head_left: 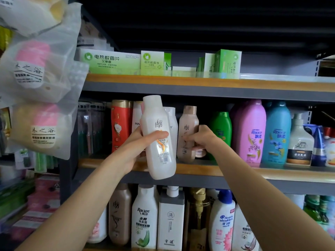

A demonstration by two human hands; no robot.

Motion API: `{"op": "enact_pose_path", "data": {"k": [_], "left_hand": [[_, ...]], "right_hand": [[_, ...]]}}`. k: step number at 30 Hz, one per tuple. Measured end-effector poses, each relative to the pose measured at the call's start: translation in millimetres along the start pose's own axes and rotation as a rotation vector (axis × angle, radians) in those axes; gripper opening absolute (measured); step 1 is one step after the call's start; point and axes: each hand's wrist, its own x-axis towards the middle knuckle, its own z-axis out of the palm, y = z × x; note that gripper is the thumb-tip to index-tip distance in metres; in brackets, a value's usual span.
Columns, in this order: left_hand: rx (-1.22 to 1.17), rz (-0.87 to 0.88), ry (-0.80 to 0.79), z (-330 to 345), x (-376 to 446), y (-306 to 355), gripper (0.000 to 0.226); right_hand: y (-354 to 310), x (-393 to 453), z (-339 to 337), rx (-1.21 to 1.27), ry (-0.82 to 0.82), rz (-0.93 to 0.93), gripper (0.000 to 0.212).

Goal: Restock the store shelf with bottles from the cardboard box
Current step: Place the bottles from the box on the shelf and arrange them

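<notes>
My left hand grips a white shampoo bottle with an orange swirl on its label, holding it upright and slightly tilted in front of the middle shelf. My right hand holds a beige bottle standing on that shelf, fingers curled round its lower half. Another white bottle stands just behind the one in my left hand. The cardboard box is out of view.
Red, green, pink and blue bottles line the middle shelf. Green boxes sit on the top shelf, more bottles on the lower shelf. Bagged goods hang at the left.
</notes>
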Motion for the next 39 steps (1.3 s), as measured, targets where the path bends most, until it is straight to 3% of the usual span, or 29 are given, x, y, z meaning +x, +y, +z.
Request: {"op": "enact_pose_path", "data": {"k": [5, 9, 14, 18, 22, 25, 28, 33, 36, 39], "left_hand": [[0.01, 0.006, -0.002, 2.4, 1.9, -1.3, 0.042], [0.007, 0.0, -0.004, 4.8, 4.6, -2.5, 0.038], [0.01, -0.019, -0.011, 9.4, 5.4, -3.2, 0.041], [0.002, -0.012, -0.016, 10.7, 3.9, -2.3, 0.043], [-0.01, -0.013, -0.025, 14.4, 2.8, -1.1, 0.044], [-0.004, -0.023, -0.033, 17.4, 1.6, -1.3, 0.047], [-0.001, -0.032, -0.038, 18.4, -1.3, -2.4, 0.048], [0.002, -0.047, -0.021, 18.2, -4.0, -0.9, 0.047], [0.007, -0.04, -0.025, 17.9, -5.9, 0.8, 0.046], [0.004, -0.039, -0.024, 18.7, -7.6, 1.9, 0.046]], "right_hand": [[2.4, 5.7, 0.2, -0.121, -0.013, 0.022, 0.03], [8.1, 7.1, 10.8, -0.156, 0.066, -0.002, 0.027], [14.0, 1.0, 23.2, -0.254, 0.182, -0.077, 0.044], [16.2, -11.0, 19.9, -0.602, 0.193, -0.128, 0.025], [18.0, -18.6, 20.3, -0.987, 0.076, -0.04, 0.035], [17.3, -15.4, 16.6, -1.01, -0.085, 0.056, 0.04], [16.0, -15.9, 14.0, -1.007, -0.134, 0.083, 0.042], [6.6, -25.5, 9.8, -1.106, -0.122, 0.021, 0.039], [-0.7, -30.3, 4.2, -1.142, -0.135, 0.006, 0.019], [-15.0, -30.2, 0.7, -1.108, -0.004, -0.036, 0.015]]}}
